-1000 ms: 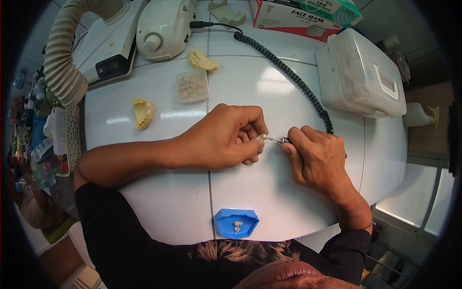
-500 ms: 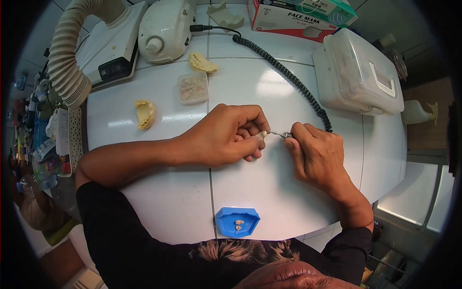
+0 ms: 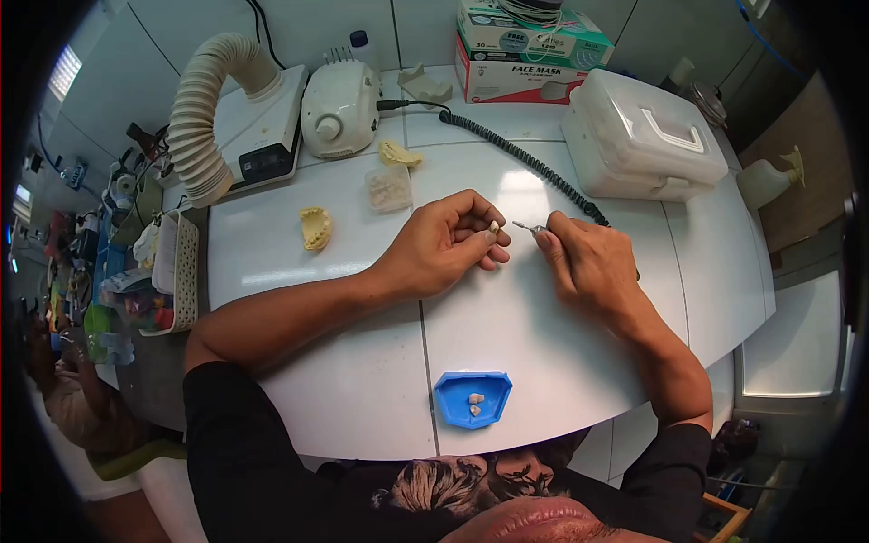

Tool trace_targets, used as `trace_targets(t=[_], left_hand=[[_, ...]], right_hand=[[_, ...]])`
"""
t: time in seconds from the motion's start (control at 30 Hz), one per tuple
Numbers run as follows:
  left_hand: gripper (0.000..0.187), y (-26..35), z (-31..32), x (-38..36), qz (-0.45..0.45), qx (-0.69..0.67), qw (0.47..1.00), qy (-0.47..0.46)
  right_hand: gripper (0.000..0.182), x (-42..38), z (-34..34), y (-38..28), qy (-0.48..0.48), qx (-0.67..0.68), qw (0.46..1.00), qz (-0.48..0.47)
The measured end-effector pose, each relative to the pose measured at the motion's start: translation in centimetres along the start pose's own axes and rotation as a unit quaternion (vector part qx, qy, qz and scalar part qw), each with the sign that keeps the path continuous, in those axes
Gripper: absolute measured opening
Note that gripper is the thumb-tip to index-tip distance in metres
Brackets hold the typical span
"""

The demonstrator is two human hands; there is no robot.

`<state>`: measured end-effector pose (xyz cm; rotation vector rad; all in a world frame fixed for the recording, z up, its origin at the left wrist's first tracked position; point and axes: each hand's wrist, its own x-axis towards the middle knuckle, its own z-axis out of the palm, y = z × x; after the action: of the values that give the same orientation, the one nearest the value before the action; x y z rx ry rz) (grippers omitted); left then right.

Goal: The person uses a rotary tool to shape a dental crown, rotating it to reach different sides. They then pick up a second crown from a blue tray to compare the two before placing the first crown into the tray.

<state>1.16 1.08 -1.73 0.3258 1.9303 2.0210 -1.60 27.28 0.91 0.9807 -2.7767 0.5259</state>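
Pinching a small tooth-like piece [image 3: 494, 227] between thumb and forefinger, the left hand [image 3: 453, 242] is holding it over the white table [image 3: 543, 353]. The right hand [image 3: 590, 258] is gripping a handpiece [image 3: 539, 230], whose thin bit [image 3: 521, 225] is pointing toward the piece, just apart from it. Nearer the body, a blue tray [image 3: 496, 395] is holding two small pieces [image 3: 476, 398].

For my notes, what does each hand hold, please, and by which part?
Left hand: small cream tooth-like piece, pinched, exact part unclear. Right hand: slender metal handpiece, gripped behind its thin tip.
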Motion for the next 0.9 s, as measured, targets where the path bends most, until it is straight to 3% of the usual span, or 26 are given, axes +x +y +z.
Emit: trace_targets(t=[0.37, 0.67, 0.9], left_hand=[[0.022, -0.2, 0.3, 0.4, 0.058, 0.035, 0.998, 0.018], [0.028, -0.1, -0.9, 0.6, 0.029, -0.032, 0.999, 0.01], [0.025, -0.4, -2.0, 0.8, -0.014, -0.087, 0.996, -0.003]], right_hand=[[0.033, -1.0, 0.5, 0.3, 0.086, -0.032, 0.996, 0.013], [0.049, 2.0, -0.2, -0.2, -0.013, -0.014, 0.991, 0.129], [0.048, 3.0, -0.5, 0.4, -0.054, 0.001, 0.993, 0.108]])
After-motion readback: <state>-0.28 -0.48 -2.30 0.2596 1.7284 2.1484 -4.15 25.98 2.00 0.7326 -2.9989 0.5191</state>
